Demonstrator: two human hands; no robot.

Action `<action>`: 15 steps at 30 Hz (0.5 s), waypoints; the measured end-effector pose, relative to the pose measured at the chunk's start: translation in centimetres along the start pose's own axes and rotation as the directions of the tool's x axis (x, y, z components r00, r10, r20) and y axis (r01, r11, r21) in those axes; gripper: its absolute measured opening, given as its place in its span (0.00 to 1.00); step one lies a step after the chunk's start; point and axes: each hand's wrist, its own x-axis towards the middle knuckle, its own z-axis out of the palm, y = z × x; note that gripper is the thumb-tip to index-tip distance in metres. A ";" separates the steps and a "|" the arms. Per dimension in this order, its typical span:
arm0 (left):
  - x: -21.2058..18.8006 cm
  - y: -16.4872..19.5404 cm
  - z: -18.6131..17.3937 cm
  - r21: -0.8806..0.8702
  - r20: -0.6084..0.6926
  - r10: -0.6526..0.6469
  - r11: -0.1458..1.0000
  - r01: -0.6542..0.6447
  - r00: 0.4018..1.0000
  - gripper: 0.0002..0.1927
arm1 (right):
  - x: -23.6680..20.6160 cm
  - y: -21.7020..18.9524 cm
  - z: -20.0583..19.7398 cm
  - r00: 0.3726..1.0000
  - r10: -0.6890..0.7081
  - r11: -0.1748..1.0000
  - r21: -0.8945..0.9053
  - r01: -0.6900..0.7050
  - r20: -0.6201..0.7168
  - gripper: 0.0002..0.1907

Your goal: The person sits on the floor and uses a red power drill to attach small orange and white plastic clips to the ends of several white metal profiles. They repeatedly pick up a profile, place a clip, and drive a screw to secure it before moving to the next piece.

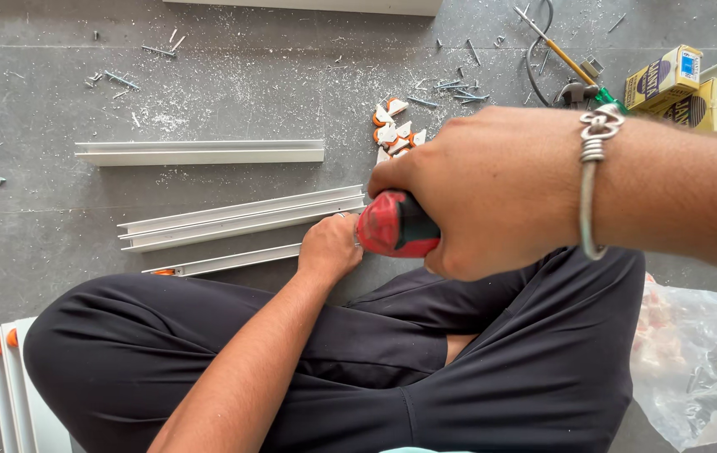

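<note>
While left hand (331,246) steadies rail (241,218), right hand (492,189) grips, seemingly, screwdriver (393,224).

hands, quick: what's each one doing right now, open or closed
Left hand: closed in a fist at the end of a white rail; the grip itself cannot be told.
Right hand: closed around a red tool handle.

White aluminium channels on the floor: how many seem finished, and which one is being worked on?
Done: stacked white channels show orange end caps. In hand: right hand grips a red-handled tool; left hand steadies one channel. Left: two channels and loose caps.
</note>
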 end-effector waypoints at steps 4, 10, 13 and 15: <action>0.1 -0.1 0.0 0.002 0.013 -0.004 1.000 0.004 1.000 0.09 | 0.0 -0.2 -0.2 1.000 0.003 1.000 0.003 -0.003 0.000 0.27; 0.0 -0.1 0.0 0.002 0.008 0.004 1.000 -0.004 1.000 0.08 | 0.1 -0.6 -0.5 0.998 -0.056 0.998 0.004 0.056 -0.041 0.26; -0.2 -0.1 -0.2 0.001 0.044 0.002 1.000 -0.002 0.999 0.11 | 0.7 0.6 -0.5 1.000 -0.003 1.000 0.019 0.003 -0.022 0.31; -0.4 -0.1 -0.3 -0.009 0.054 -0.003 1.000 0.003 0.999 0.13 | 0.9 2.5 0.4 0.999 0.046 0.997 0.054 -0.046 -0.013 0.37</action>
